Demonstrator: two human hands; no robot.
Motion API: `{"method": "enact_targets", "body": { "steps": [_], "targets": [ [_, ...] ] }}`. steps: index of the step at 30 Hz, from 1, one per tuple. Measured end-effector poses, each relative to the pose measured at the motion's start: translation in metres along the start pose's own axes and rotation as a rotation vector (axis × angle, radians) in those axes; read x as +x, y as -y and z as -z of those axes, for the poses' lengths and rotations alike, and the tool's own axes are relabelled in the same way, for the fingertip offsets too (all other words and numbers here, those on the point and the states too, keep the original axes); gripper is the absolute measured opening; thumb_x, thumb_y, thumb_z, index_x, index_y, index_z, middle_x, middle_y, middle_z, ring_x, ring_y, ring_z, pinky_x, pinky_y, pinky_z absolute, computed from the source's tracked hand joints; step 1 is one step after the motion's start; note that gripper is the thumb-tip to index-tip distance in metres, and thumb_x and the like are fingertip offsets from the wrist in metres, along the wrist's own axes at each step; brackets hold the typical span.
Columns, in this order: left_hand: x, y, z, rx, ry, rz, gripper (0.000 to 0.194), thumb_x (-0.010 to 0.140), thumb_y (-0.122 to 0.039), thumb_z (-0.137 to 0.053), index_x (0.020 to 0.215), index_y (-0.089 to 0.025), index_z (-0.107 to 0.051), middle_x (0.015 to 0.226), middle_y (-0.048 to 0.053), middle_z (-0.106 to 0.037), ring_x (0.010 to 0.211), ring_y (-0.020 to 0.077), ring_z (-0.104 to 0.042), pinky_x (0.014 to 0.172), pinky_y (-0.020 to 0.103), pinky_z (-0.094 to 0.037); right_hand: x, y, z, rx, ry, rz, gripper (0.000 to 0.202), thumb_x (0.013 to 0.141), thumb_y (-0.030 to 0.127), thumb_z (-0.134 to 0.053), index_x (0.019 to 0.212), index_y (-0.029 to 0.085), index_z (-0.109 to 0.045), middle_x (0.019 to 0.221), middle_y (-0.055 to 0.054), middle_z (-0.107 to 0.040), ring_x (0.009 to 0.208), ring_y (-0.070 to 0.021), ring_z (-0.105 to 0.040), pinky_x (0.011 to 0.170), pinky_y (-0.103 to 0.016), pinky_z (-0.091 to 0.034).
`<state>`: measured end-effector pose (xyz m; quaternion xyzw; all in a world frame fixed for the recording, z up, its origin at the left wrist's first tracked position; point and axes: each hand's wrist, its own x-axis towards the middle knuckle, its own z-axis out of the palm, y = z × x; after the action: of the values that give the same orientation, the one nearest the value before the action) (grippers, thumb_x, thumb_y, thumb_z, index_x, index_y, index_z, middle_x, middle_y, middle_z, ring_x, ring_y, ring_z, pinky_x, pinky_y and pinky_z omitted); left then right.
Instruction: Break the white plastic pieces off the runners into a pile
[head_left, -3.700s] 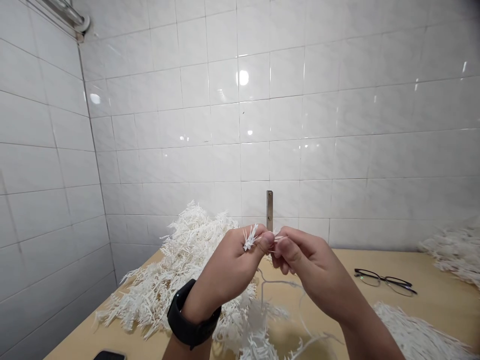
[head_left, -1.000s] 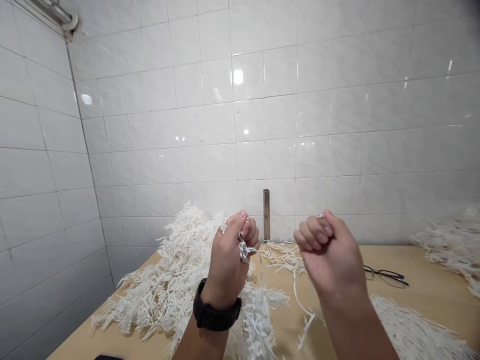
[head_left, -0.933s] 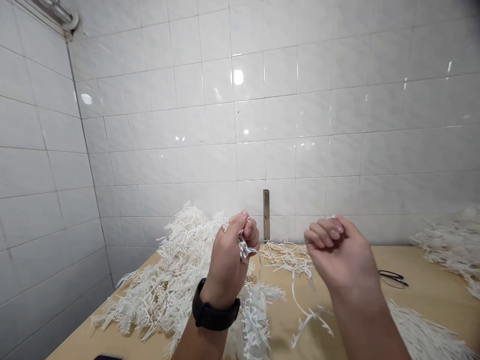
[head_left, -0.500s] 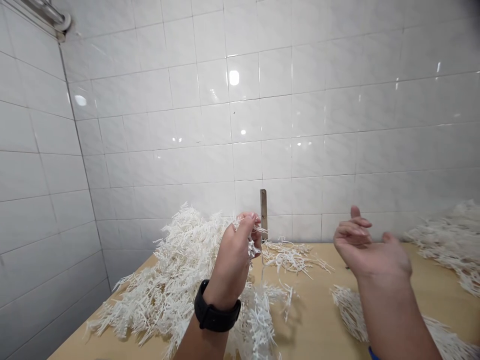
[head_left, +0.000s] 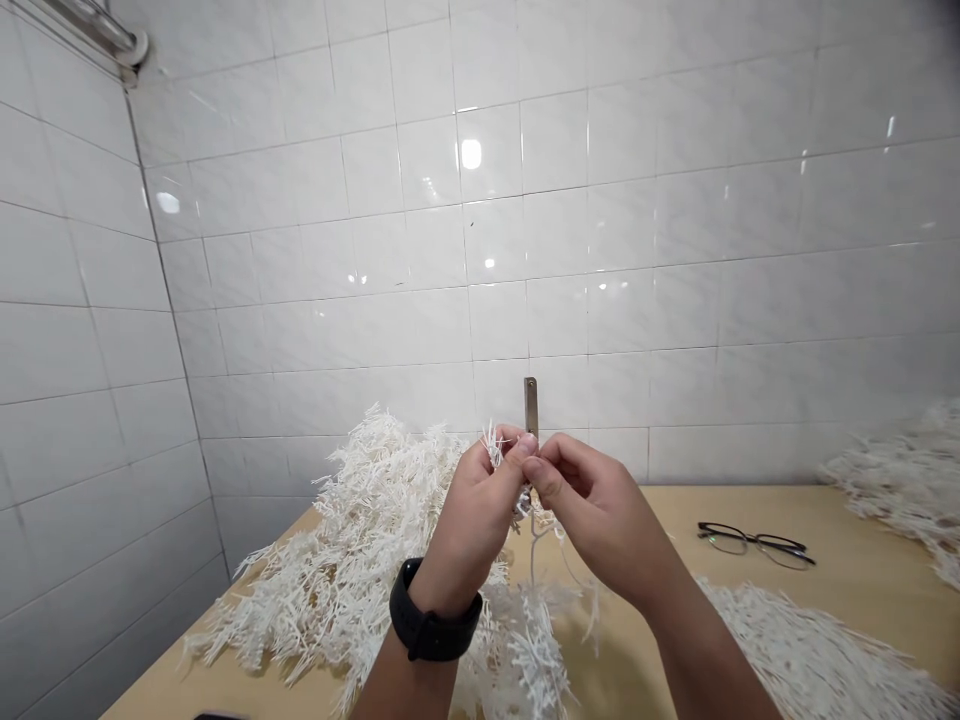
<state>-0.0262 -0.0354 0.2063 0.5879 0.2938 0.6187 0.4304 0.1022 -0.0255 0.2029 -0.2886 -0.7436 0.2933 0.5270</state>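
Observation:
My left hand, with a black watch on its wrist, is closed on a tuft of thin white strands. The strand ends poke up between thumb and fingers. My right hand meets it fingertip to fingertip, pinching at the same spot; what exactly its fingers grip is hidden. From below the hands, white cords hang down toward a bushy white strand cluster. Beside my left hand rises a large heap of white branching strands.
On the tan table lie black-framed glasses at the right. Straighter white strands spread in front of them, with another white pile at the far right. A metal strip stands before the tiled wall.
My right hand has moved left from above the table's right side and joined my left hand, its fingers now pinched. The glasses have come into sight.

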Motion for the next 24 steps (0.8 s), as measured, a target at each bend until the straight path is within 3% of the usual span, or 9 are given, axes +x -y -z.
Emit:
{"method": "enact_targets", "body": {
  "steps": [5,10,17,24],
  "targets": [
    [-0.001,-0.001,0.002,0.018,0.057,-0.031,0.027,0.090,-0.042,-0.059,0.082,-0.017,-0.051,0.072,-0.002,-0.044,0.064,0.0089,-0.041,0.058,0.021,-0.036,0.003,-0.005,0.005,-0.004,0.056,-0.003,0.043,0.092,0.057,-0.049,0.070,0.019,-0.048,0.061,0.003,-0.044,0.057,-0.0111,-0.038,0.051,-0.023,-0.032],
    [-0.002,-0.003,0.004,0.067,0.057,-0.040,0.030,0.090,-0.045,-0.058,0.082,-0.017,-0.051,0.069,-0.003,-0.041,0.061,0.0081,-0.038,0.057,0.021,-0.036,0.000,-0.001,0.010,0.035,0.171,0.095,0.043,0.096,0.047,-0.046,0.063,0.019,-0.047,0.058,0.003,-0.038,0.055,-0.0105,-0.033,0.050,-0.025,-0.029],
    [-0.008,-0.009,0.003,-0.047,0.259,-0.020,0.033,0.092,-0.042,-0.056,0.074,-0.016,-0.046,0.065,-0.004,-0.037,0.058,0.0074,-0.036,0.054,0.021,-0.032,0.000,-0.010,0.014,0.319,0.307,0.127,0.046,0.094,0.042,-0.051,0.055,0.019,-0.041,0.051,0.003,-0.036,0.050,-0.0094,-0.032,0.048,-0.026,-0.028],
    [-0.010,-0.010,0.000,-0.131,0.204,0.019,0.035,0.091,-0.042,-0.058,0.073,-0.016,-0.044,0.066,-0.005,-0.031,0.058,0.0070,-0.032,0.054,0.020,-0.031,0.001,-0.019,0.008,0.515,0.279,0.172,0.046,0.096,0.038,-0.050,0.054,0.019,-0.040,0.047,0.004,-0.037,0.047,-0.0082,-0.031,0.049,-0.026,-0.028]
  ]
}}
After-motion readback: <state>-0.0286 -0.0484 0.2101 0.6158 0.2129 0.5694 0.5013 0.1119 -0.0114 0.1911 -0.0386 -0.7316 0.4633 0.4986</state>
